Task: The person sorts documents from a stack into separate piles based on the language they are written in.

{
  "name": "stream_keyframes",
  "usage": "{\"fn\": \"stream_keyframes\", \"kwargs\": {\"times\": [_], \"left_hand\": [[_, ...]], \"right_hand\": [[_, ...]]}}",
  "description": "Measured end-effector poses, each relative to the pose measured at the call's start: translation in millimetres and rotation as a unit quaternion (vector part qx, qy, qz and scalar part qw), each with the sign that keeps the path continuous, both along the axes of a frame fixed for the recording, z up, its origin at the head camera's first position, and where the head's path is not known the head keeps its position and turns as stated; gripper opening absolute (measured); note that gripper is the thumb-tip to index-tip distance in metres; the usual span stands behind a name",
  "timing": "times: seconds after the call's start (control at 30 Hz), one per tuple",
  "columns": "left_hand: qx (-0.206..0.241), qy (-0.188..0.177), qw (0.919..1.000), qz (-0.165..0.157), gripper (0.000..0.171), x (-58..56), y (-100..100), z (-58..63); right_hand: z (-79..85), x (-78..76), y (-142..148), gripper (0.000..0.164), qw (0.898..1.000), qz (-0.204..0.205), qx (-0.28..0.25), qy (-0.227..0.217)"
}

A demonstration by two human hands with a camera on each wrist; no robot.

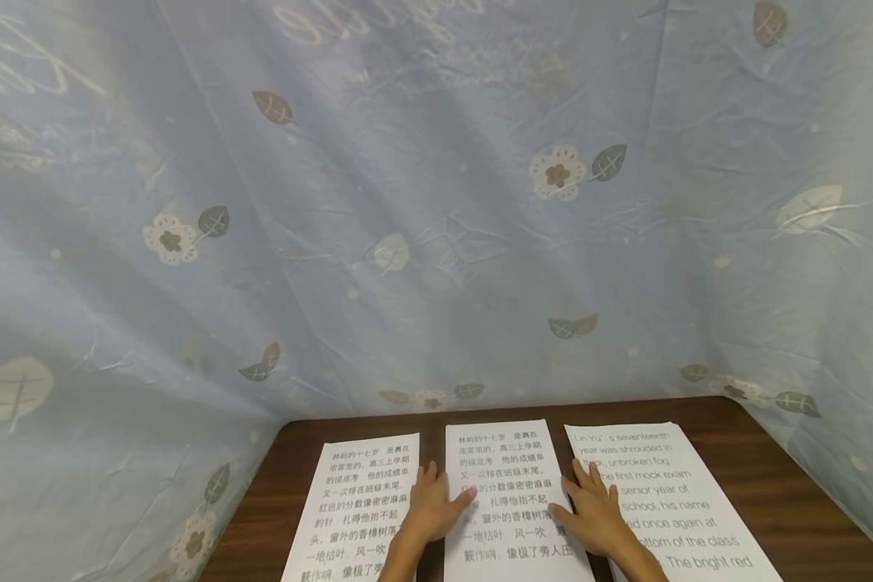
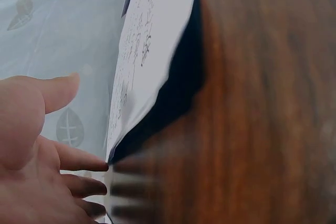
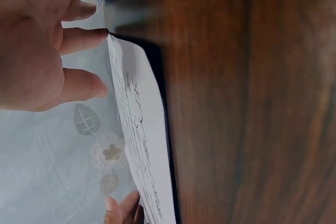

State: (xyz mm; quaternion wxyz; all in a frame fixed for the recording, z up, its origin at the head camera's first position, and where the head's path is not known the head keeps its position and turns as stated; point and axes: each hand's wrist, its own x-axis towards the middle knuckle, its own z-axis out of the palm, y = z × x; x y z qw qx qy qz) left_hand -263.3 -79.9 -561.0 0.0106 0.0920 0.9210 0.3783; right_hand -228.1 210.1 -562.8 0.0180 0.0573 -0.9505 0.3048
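Between both hands lies a middle sheet of paper [image 1: 505, 453], printed with large Chinese characters. At its left edge is my left hand [image 1: 429, 508], fingers extended forward and thumb reaching over the print. On the opposite side my right hand [image 1: 596, 516] has spread fingers, the thumb over the sheet's right edge and the others near the right-hand sheet. In the left wrist view the fingertips meet the table beside the paper [image 2: 157, 35]. The right wrist view shows an index fingertip at a corner of the paper [image 3: 144, 108]. Neither hand grips anything.
A second sheet with Chinese print [image 1: 364, 493] lies to the left. To the right is a sheet with English print [image 1: 669, 485]. All rest on a dark wooden table [image 1: 757, 461], backed by a pale blue cloth [image 1: 436, 242] patterned with leaves and flowers.
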Motion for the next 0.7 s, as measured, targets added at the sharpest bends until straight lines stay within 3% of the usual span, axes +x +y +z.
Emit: {"fn": "stream_keyframes", "kwargs": {"times": [0.4,0.7], "left_hand": [[-0.02,-0.002,0.9998,-0.007,0.075,-0.5,-0.4,2.6],[-0.005,0.01,0.9999,0.004,0.074,0.9,2.2,6.4]], "right_hand": [[-2.7,0.1,0.0,0.062,1.0,0.002,-0.003,0.003],[5.6,1.0,-1.9,0.055,0.998,-0.004,-0.054,0.015]]}}
